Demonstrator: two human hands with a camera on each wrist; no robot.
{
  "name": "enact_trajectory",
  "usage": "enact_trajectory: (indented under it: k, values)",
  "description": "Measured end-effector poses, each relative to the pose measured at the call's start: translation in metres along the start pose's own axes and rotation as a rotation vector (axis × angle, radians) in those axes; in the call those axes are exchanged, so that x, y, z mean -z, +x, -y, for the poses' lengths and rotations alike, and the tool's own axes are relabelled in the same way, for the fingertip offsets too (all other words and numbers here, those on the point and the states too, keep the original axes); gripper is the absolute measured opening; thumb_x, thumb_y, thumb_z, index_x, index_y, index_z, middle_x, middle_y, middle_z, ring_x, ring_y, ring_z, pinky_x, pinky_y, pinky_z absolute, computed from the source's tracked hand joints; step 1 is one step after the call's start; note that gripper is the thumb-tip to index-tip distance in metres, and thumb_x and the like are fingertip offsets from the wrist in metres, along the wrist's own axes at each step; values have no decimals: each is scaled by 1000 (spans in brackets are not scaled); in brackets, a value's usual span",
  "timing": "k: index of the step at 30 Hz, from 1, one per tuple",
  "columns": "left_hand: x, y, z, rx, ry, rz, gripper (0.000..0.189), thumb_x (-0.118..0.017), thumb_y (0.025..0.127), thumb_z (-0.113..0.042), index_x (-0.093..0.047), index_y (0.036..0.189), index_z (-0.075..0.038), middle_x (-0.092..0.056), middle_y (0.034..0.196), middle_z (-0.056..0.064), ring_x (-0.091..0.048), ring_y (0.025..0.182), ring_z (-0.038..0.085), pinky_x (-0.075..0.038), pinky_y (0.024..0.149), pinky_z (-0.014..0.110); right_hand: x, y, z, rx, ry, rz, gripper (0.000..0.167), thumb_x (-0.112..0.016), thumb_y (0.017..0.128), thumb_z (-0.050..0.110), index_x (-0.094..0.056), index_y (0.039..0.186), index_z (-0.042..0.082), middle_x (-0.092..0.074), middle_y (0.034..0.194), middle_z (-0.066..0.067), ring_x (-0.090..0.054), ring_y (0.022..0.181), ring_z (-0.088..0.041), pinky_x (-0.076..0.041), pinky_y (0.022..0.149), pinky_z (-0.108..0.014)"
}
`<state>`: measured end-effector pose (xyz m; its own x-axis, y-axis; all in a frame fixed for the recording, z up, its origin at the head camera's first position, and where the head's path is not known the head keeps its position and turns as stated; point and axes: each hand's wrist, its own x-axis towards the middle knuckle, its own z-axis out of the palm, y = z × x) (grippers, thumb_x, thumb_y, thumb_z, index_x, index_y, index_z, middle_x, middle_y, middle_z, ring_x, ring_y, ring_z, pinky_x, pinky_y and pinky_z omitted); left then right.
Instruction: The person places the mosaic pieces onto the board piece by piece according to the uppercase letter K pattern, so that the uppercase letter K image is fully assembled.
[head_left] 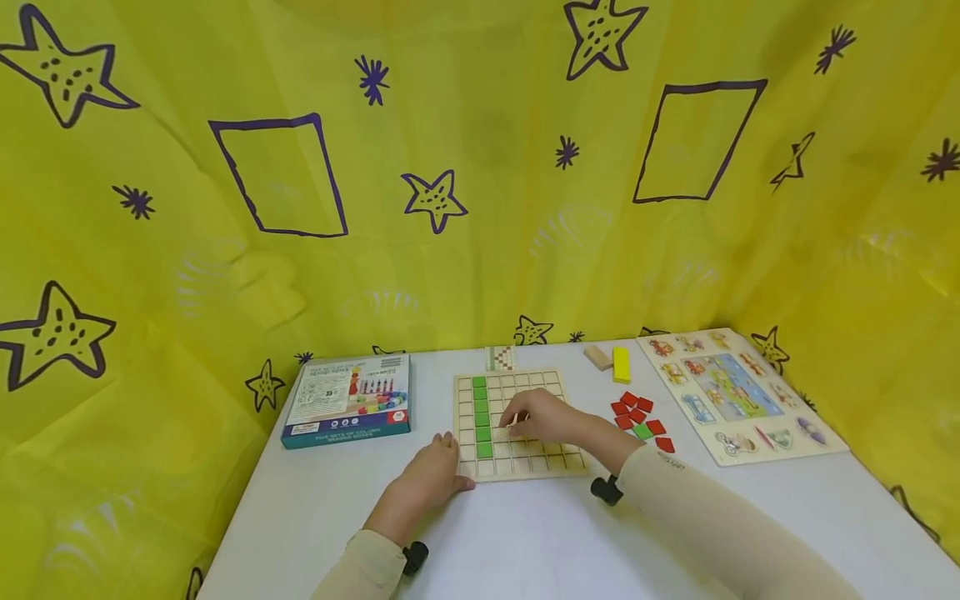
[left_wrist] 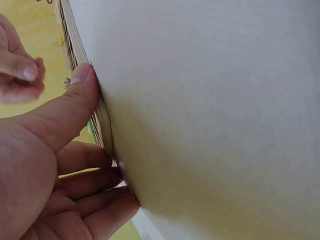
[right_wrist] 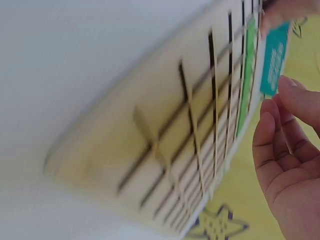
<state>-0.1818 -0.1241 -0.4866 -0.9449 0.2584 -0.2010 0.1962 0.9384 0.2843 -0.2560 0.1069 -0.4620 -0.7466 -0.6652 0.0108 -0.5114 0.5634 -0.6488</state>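
Observation:
A square wooden grid board (head_left: 519,468) lies on the white table, with several green tiles (head_left: 482,408) in one column toward its left side. My left hand (head_left: 426,477) grips the board's near left corner, thumb along the front edge and fingers at the left edge. Over the middle of the grid is my right hand (head_left: 547,417), its fingers loosely bent. In the right wrist view, no tile shows between the thumb and fingertips (right_wrist: 267,120). To the right of the board lie several loose red tiles (head_left: 665,445) and a green tile (head_left: 642,431).
A teal-edged game box (head_left: 348,404) sits at the left. Behind the board is a small patterned card (head_left: 500,358). A yellow block (head_left: 621,365) and a plain wooden block (head_left: 597,357) lie at the back, and a picture puzzle board (head_left: 738,396) lies at the right.

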Motion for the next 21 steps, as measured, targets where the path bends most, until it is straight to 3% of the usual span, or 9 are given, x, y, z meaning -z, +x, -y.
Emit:
enact_trajectory:
  k: [6, 13, 21]
  values:
    - [2, 0, 1, -13, 18, 6, 84, -76, 88, -39, -43, 144, 14, -43, 149, 30, -43, 138, 44, -41, 110, 49, 31, -27, -20, -12, -6, -48, 15, -71, 90, -2, -77, 102, 4, -69, 102, -2, -60, 87, -15, -53, 74, -28]
    - [1, 5, 6, -15, 25, 3, 85, -77, 88, -40, -43, 144, 14, -43, 149, 30, -42, 138, 44, -40, 111, 49, 51, -57, -48, -50, -10, -84, 15, -72, 89, -2, -76, 103, 3, -69, 105, -5, -62, 87, -16, -54, 71, -28]
    - [-2, 4, 4, -10, 6, 14, 85, -76, 88, -39, -41, 145, 14, -42, 150, 31, -42, 138, 44, -40, 110, 49, 67, -91, -75, -161, -73, -75, 15, -73, 87, -3, -77, 100, 5, -68, 99, -2, -57, 82, -17, -52, 70, -29]
